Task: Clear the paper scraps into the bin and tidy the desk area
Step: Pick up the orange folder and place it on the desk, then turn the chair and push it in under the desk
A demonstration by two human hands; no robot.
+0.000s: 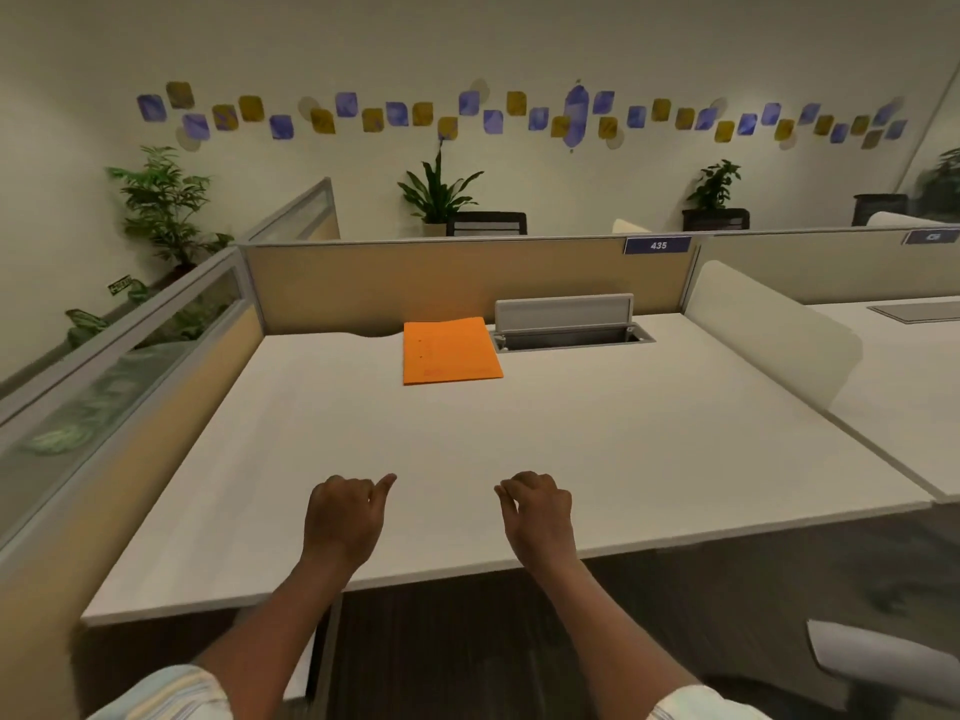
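Observation:
A white desk (649, 449) fills the middle of the head view. An orange folder (449, 350) lies flat at its back, just left of an open cable hatch (571, 335) with its grey lid raised. My left hand (345, 517) and my right hand (537, 514) hover side by side over the desk's near edge, fingers curled down, holding nothing. No paper scraps and no bin show in this view.
Tan partition panels (441, 283) wall the desk at the back and left, with a "435" label (657, 245). A cream divider (774, 330) separates the neighbouring desk on the right. A white chair part (883, 662) sits at lower right. Potted plants (441, 194) stand behind.

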